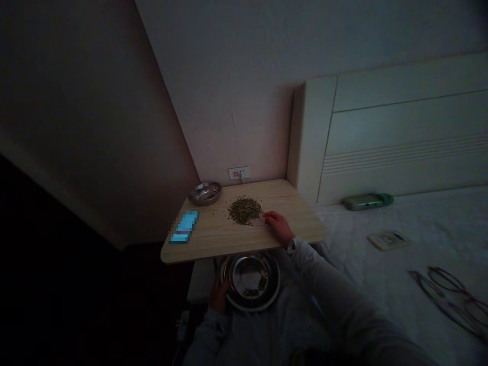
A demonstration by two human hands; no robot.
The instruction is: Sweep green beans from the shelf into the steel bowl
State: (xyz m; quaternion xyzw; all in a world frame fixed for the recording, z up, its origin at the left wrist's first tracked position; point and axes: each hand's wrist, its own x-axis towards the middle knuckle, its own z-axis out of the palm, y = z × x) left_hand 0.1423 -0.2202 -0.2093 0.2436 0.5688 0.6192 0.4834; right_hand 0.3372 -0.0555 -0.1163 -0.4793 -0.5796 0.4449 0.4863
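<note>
A loose pile of small greenish-brown dried bits (244, 210), too small to name surely, is spread on the small wooden table (206, 243). My right hand (280, 227) rests at the pile's right edge, its fingers bent and close together; whatever may be between the fingertips is hidden. Below the table's front edge, my left hand (220, 295) grips the left rim of a wide metal bowl (249, 274) held at my lap. Several clumps of the same bits lie along the bottom and right of the bowl's inside.
A smaller metal bowl (205, 193) and a lit phone (184, 227) are on the table's left side. Behind is a wall socket (239, 173) with a plug. On the bed at right lie a greenish case (368, 201), a pale flat object (389, 240) and glasses (450, 300).
</note>
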